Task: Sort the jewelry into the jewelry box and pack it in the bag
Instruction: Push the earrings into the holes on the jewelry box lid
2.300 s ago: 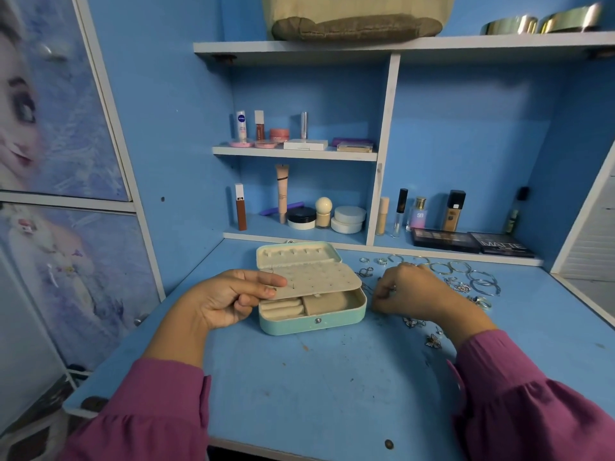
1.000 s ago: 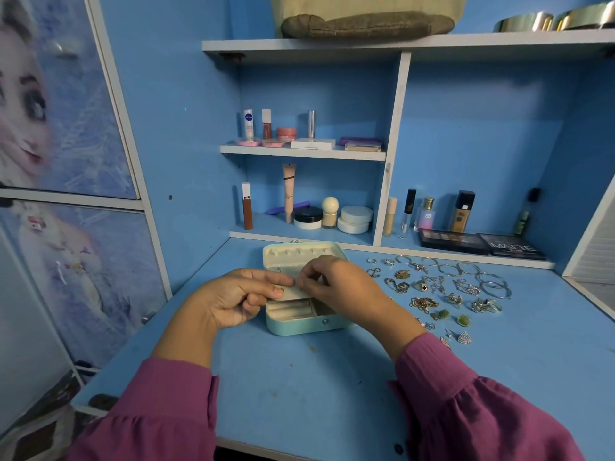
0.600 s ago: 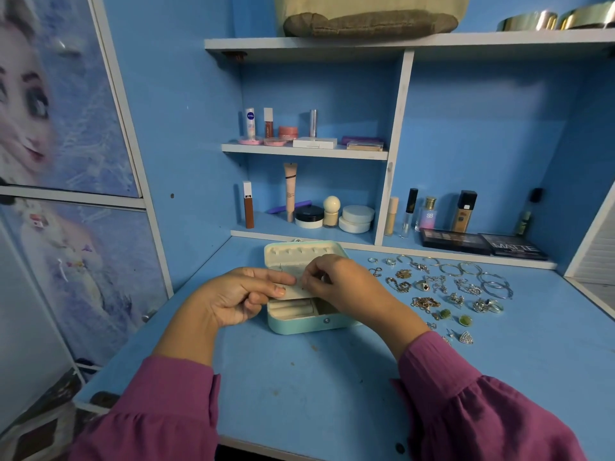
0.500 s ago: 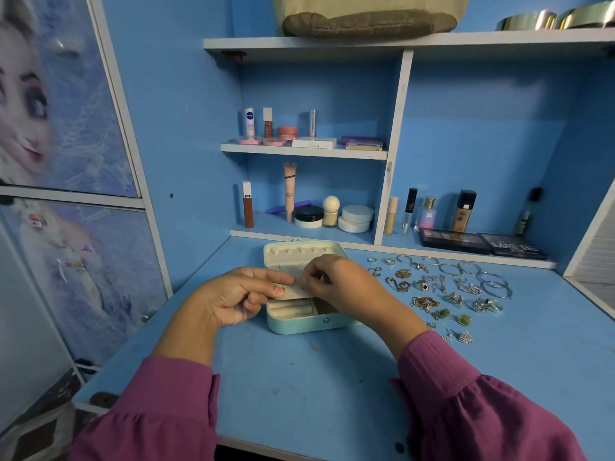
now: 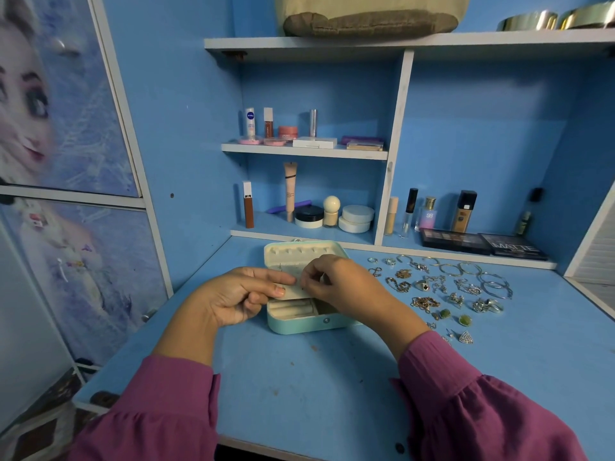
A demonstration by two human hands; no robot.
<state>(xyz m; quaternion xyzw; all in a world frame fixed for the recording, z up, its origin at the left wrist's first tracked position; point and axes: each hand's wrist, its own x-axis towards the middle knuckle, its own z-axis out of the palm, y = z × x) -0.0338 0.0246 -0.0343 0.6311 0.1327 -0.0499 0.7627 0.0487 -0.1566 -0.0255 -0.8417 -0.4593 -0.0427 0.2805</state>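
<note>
Between both hands on the blue worktop [image 5: 299, 387] sits the open jewelry box [image 5: 309, 322]; the left hand [image 5: 233, 299] pinches its cream insert panel [image 5: 293, 292] with thumb and fingers [image 5: 266, 277]. Just beside them, the right hand [image 5: 339, 282] pinches something too small to identify, while loose jewelry [image 5: 442, 291] lies right of it.

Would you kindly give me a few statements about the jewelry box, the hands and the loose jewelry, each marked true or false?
1. The jewelry box stands open. True.
2. The loose jewelry lies left of the box. False: it is spread to the right of it.
3. The left hand holds the beige earring panel at its left edge. True.
4. The right hand rests flat on the desk. False: its fingertips pinch at the panel over the box.
5. The bag sits on the desk. False: it is on the top shelf.
</note>
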